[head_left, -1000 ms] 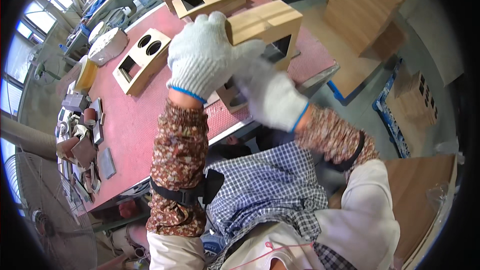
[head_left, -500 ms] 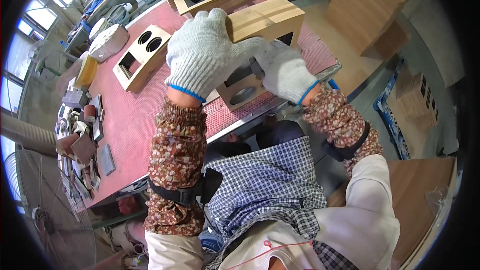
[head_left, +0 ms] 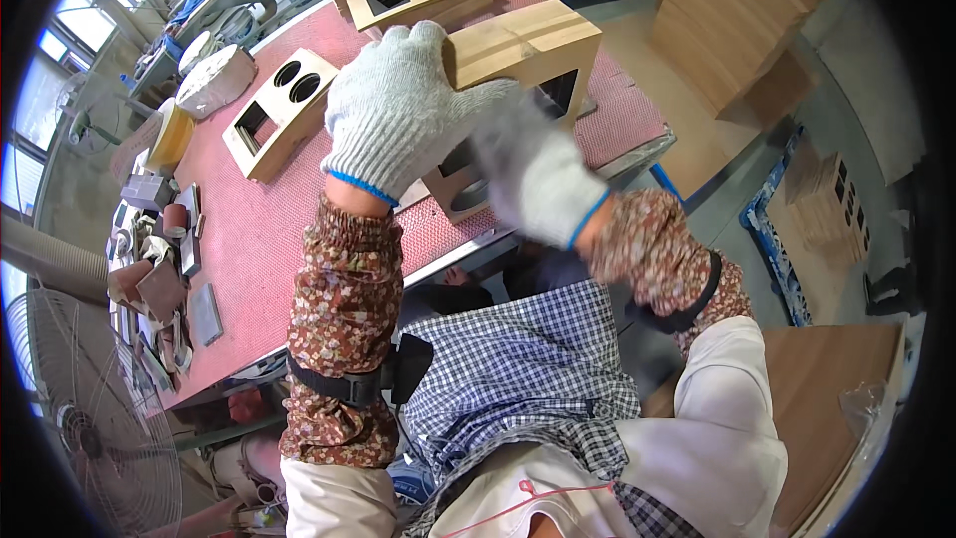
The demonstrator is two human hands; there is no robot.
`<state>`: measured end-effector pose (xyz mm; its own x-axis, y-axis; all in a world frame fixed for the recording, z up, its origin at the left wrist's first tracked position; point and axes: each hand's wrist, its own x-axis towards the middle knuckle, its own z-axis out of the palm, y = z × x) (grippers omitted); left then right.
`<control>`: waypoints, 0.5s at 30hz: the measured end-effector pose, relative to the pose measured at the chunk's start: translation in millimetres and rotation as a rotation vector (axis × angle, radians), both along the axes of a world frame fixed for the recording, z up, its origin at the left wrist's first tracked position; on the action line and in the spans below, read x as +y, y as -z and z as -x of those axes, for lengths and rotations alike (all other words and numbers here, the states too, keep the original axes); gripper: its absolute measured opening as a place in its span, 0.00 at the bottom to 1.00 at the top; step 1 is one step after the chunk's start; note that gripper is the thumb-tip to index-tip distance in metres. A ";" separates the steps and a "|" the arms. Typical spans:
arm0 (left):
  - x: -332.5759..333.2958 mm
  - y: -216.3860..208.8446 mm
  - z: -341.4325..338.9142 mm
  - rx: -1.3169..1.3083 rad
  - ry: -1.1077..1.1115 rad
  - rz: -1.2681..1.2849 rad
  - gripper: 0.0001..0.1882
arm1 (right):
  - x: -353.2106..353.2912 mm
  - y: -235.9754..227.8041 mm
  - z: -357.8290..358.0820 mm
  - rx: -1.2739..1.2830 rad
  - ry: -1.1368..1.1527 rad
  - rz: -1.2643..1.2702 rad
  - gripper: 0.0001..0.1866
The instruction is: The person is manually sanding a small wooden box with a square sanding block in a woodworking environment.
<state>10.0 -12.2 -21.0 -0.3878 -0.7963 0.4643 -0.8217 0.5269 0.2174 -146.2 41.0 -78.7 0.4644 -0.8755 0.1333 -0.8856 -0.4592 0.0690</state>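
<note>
A long red-topped workbench [head_left: 269, 239] carries 3 pale wooden speaker boxes. The nearest open wooden box with cut-out holes [head_left: 518, 70] sits at the bench's near edge. The left hand [head_left: 393, 110], in a white knit glove, grips its top corner. The gloved right hand [head_left: 533, 174], blurred, presses against its front face; its grip cannot be told.

bright daylight from left windows [head_left: 60, 50]; right hand [head_left: 533, 174] motion-blurred; fisheye edges
</note>
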 end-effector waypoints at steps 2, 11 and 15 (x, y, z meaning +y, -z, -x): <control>1.0 -2.7 -0.3 0.000 -0.006 -0.003 0.34 | 12.4 31.6 -10.0 -0.113 -0.218 0.246 0.22; 4.3 -6.9 1.1 -0.028 -0.042 -0.044 0.40 | -4.0 -19.4 21.3 -0.202 0.105 -0.215 0.23; 0.9 0.5 -4.9 -0.036 -0.009 -0.035 0.40 | 15.5 36.4 -15.8 -0.190 -0.287 0.446 0.22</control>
